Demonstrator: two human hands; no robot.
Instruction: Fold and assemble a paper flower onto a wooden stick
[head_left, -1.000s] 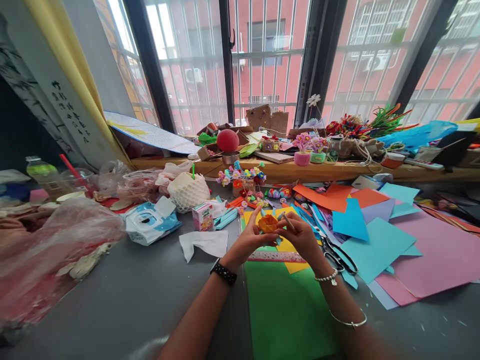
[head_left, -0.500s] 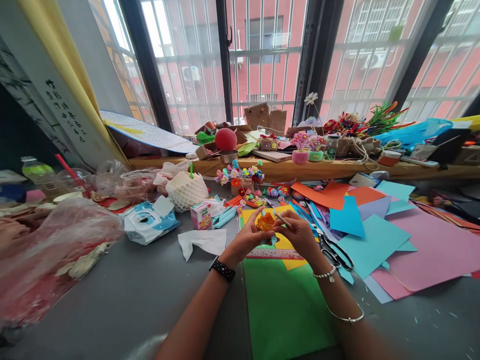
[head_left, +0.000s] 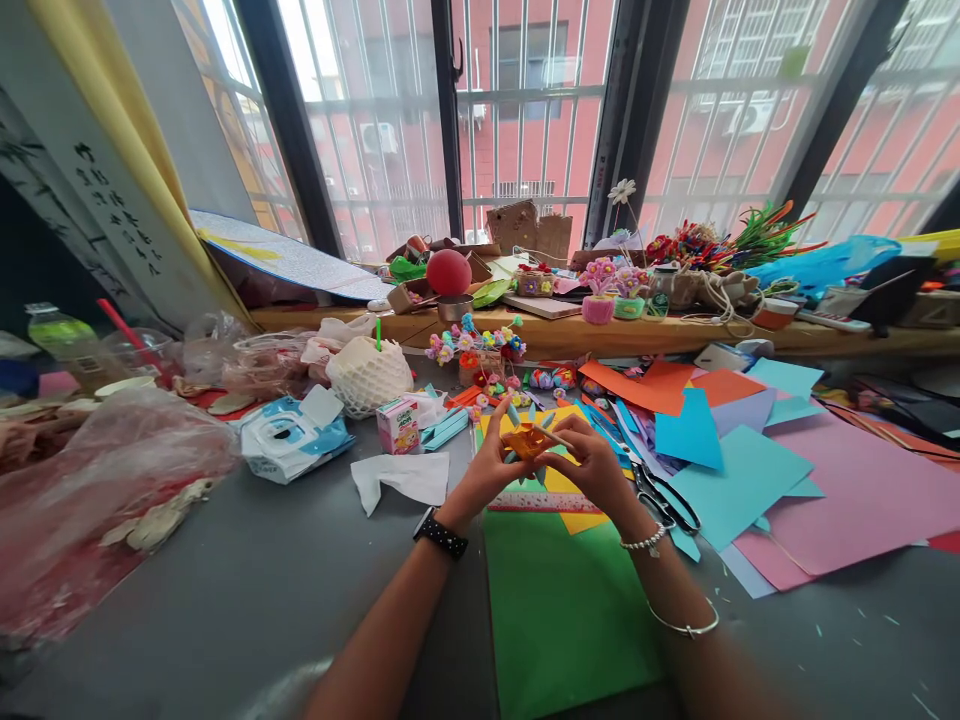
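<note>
My left hand [head_left: 489, 472] has its fingers closed around an orange paper flower [head_left: 526, 442] with pale blue paper pieces sticking out around it. A thin, light-coloured stick [head_left: 556, 437] is pinched in my right hand [head_left: 598, 464], its tip at the flower. Both hands are raised over a green sheet [head_left: 570, 620], yellow paper [head_left: 583, 523] and a pink patterned ruler [head_left: 536, 502]. Black-handled scissors [head_left: 669, 497] lie just right of my right hand.
Blue sheets [head_left: 742, 485], pink card [head_left: 877, 480] and orange paper [head_left: 637, 385] are spread at the right. On the left are a wipes pack [head_left: 289, 440], a small pink box [head_left: 397, 425], white tissue [head_left: 401, 478] and a netted coconut [head_left: 369, 375]. Craft flowers [head_left: 480, 350] stand behind.
The flower has tilted in my left hand, showing more of its side and more of the pale blue pieces. The stick stays in my right hand at the flower.
</note>
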